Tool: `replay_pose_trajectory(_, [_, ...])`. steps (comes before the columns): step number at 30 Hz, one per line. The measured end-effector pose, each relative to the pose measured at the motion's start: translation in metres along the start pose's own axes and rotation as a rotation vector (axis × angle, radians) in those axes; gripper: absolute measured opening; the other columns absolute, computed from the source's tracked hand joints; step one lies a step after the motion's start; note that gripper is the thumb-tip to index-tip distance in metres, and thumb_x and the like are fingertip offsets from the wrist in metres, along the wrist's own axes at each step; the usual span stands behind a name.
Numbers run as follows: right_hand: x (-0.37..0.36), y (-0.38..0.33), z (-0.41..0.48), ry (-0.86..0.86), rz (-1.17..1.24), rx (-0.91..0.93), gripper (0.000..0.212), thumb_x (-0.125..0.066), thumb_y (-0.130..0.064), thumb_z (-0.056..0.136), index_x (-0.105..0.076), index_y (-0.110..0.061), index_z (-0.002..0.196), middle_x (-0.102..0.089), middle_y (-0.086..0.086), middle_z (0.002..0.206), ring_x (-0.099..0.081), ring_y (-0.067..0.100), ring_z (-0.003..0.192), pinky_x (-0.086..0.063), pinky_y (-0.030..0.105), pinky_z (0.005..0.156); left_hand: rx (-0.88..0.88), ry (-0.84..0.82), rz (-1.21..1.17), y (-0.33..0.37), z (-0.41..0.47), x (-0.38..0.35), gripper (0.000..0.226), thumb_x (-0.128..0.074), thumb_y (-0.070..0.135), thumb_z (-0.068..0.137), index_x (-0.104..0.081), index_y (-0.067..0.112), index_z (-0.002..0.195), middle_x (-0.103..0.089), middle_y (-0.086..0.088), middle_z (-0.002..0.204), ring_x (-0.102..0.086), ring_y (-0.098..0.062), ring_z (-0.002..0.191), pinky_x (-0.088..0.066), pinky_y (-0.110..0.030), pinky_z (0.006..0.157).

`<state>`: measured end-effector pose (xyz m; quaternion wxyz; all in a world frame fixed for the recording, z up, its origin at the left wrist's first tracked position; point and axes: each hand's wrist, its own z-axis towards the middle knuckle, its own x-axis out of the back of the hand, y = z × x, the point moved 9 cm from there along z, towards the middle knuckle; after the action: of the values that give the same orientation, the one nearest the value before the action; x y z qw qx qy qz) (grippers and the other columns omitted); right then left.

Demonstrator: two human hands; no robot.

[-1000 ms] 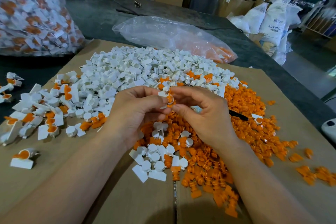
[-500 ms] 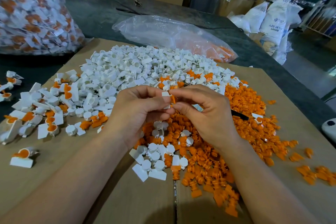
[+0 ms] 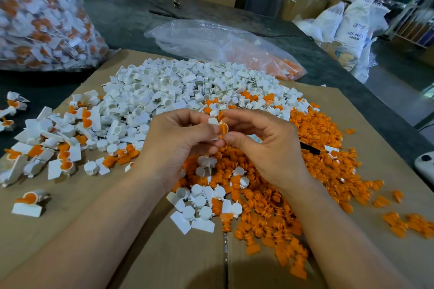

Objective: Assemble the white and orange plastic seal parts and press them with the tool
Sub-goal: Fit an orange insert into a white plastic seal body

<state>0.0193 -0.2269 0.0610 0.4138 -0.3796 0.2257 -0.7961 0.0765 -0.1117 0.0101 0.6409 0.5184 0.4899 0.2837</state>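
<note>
At the centre of the frame, my left hand point(image 3: 178, 138) pinches a white part point(image 3: 213, 121). My right hand point(image 3: 265, 145) pinches an orange part point(image 3: 223, 128) against it, above the orange pile point(image 3: 317, 136).

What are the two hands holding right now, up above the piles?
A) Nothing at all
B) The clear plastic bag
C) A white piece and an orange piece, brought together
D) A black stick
C: the left hand pinches a white piece and the right hand an orange piece, touching between the fingertips; the black stick lies on the orange pile.
</note>
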Motion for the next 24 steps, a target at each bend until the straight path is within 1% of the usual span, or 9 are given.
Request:
replay_pose_trajectory(3, [-0.0001,0.0004,-0.0001,0.002,0.018,-0.005,0.039,-0.069,-0.01,0.073,-0.058,-0.03,0.105,-0.064,-0.015,0.09,-0.064,0.001,0.083,-0.051,0.017,0.077,-0.006,0.001,0.006,0.0005,-0.0004,0.0004,0.012,-0.067,-0.006,0.069,-0.063,0.005,0.064,-0.066,-0.008,0.055,-0.064,-0.015,0.047,-0.049,-0.017,0.044])
replay_pose_trajectory(5, [-0.0001,-0.0017,0.0,0.004,0.014,0.009,0.036,-0.069,-0.011,0.073,-0.059,-0.03,0.103,-0.065,-0.013,0.089,-0.065,0.004,0.083,-0.052,0.022,0.078,-0.008,0.002,0.007,0.0008,-0.0002,0.0005,0.015,-0.067,-0.006,0.069,-0.063,0.006,0.063,-0.066,-0.008,0.054,-0.064,-0.015,0.047,-0.049,-0.017,0.044])
replay_pose_trajectory(7, [-0.0003,-0.0043,0.0002,0.005,-0.001,0.031,0.035,-0.069,-0.01,0.073,-0.06,-0.026,0.103,-0.065,-0.012,0.088,-0.066,0.009,0.083,-0.054,0.031,0.078,-0.01,0.004,0.008,0.0013,0.0,0.001,0.02,-0.067,-0.006,0.068,-0.066,0.01,0.057,-0.065,-0.009,0.054,-0.064,-0.016,0.047,-0.049,-0.018,0.043])
replay_pose_trajectory(9, [-0.0002,-0.0059,0.0005,0.009,-0.011,0.049,0.033,-0.069,-0.01,0.073,-0.061,-0.024,0.102,-0.065,-0.014,0.087,-0.066,0.011,0.083,-0.054,0.034,0.078,-0.011,0.001,0.015,0.0009,0.0007,0.0015,0.024,-0.068,-0.005,0.067,-0.067,0.013,0.052,-0.065,-0.009,0.054,-0.064,-0.016,0.047,-0.049,-0.018,0.044])
replay_pose_trajectory(11, [0.0004,-0.0064,0.0007,0.012,-0.016,0.054,0.032,-0.069,-0.01,0.073,-0.061,-0.023,0.101,-0.064,-0.016,0.086,-0.065,0.009,0.083,-0.054,0.032,0.077,-0.013,-0.004,0.022,0.0008,0.0008,0.0011,0.022,-0.069,-0.003,0.065,-0.068,0.014,0.051,-0.066,-0.009,0.054,-0.064,-0.016,0.048,-0.05,-0.018,0.044])
replay_pose_trajectory(15, [0.0003,-0.0062,0.0005,0.006,-0.017,0.05,0.031,-0.068,-0.01,0.074,-0.061,-0.024,0.101,-0.063,-0.017,0.086,-0.064,0.006,0.082,-0.053,0.028,0.077,-0.015,-0.015,0.017,0.0008,0.001,-0.0003,0.007,-0.071,0.007,0.054,-0.068,0.013,0.052,-0.066,-0.01,0.055,-0.065,-0.016,0.049,-0.049,-0.018,0.044])
replay_pose_trajectory(19, [0.0003,-0.0055,0.0002,0.0,-0.015,0.047,0.031,-0.068,-0.01,0.074,-0.061,-0.025,0.1,-0.063,-0.017,0.086,-0.064,0.003,0.081,-0.052,0.022,0.076,-0.017,-0.011,0.013,0.0006,0.0005,0.0,0.005,-0.07,0.009,0.051,-0.068,0.012,0.054,-0.066,-0.01,0.056,-0.065,-0.016,0.049,-0.049,-0.017,0.044])
replay_pose_trajectory(22, [0.0008,-0.0026,0.0006,0.006,0.015,0.012,0.035,-0.069,-0.011,0.072,-0.059,-0.031,0.1,-0.062,-0.02,0.086,-0.063,-0.003,0.08,-0.05,0.014,0.075,-0.014,-0.006,0.009,-0.0001,0.0013,-0.0003,0.009,-0.07,0.004,0.056,-0.065,0.007,0.062,-0.066,-0.009,0.056,-0.064,-0.016,0.048,-0.049,-0.018,0.044])
replay_pose_trajectory(24, [0.0006,-0.0016,0.0005,0.002,0.013,-0.004,0.035,-0.069,-0.012,0.072,-0.059,-0.03,0.1,-0.062,-0.02,0.088,-0.063,-0.002,0.081,-0.049,0.014,0.075,-0.009,-0.007,0.012,-0.0009,0.0018,-0.0005,0.01,-0.069,-0.002,0.063,-0.064,0.006,0.063,-0.066,-0.008,0.056,-0.064,-0.015,0.048,-0.049,-0.018,0.044])
